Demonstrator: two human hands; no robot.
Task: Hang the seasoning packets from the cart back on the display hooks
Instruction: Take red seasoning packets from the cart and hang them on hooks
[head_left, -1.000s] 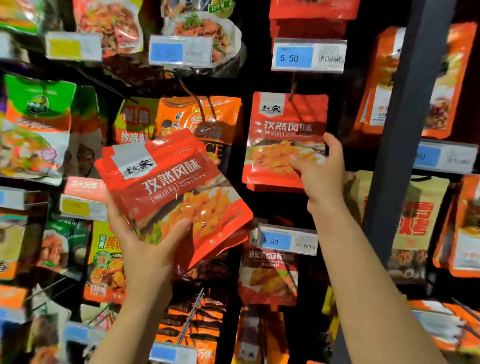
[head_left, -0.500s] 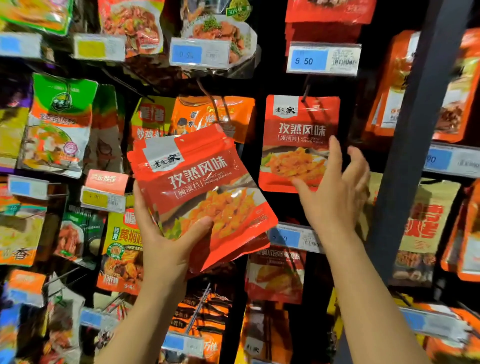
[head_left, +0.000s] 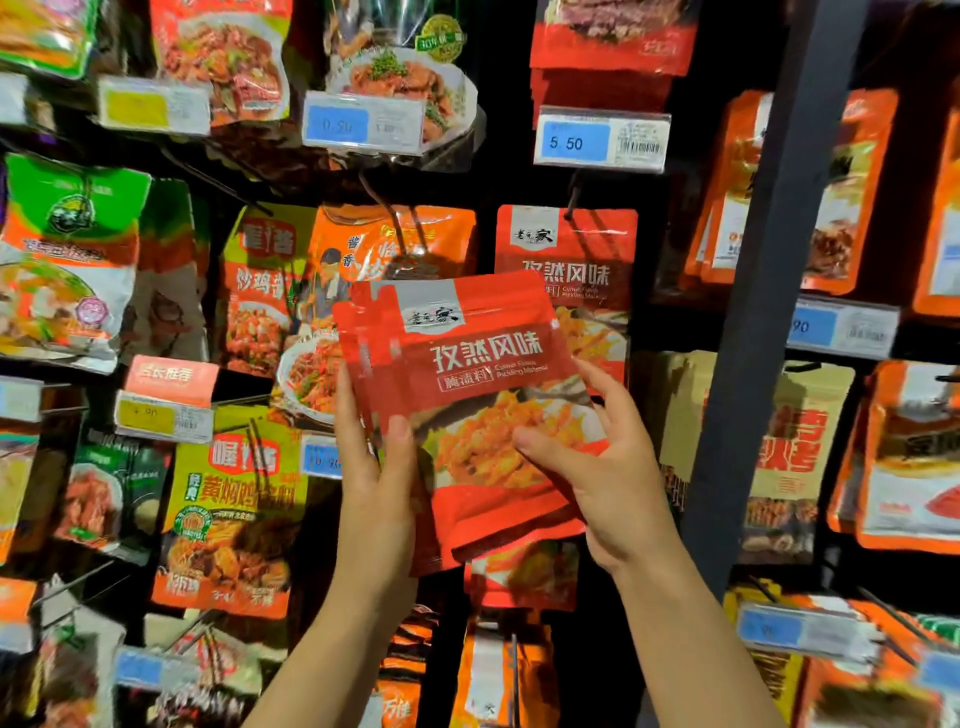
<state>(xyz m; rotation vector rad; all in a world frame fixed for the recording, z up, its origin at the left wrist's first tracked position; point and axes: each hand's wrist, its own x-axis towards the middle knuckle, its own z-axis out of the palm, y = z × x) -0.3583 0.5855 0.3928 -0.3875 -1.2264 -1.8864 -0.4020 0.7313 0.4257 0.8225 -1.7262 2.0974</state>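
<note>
I hold a small stack of red seasoning packets (head_left: 467, 384) with white Chinese lettering in front of the display. My left hand (head_left: 376, 483) grips the stack's left edge, thumb on the front. My right hand (head_left: 597, 467) pinches the front packet's right side, thumb on its face and fingers behind. Behind the stack, a matching red packet (head_left: 571, 249) hangs on a display hook (head_left: 571, 200) under a blue 5.50 price tag (head_left: 602, 139). The stack covers that hung packet's lower left part.
Many other sauce packets hang on hooks all around: green and orange ones (head_left: 67, 260) at left, orange ones (head_left: 389, 244) beside the red one. A dark upright post (head_left: 769, 312) stands to the right. Price tags (head_left: 363, 122) jut out from hook ends.
My right hand left the hung packet and came down onto the stack. My left hand carried the stack right and turned it nearly upright, in front of the hung packet.
</note>
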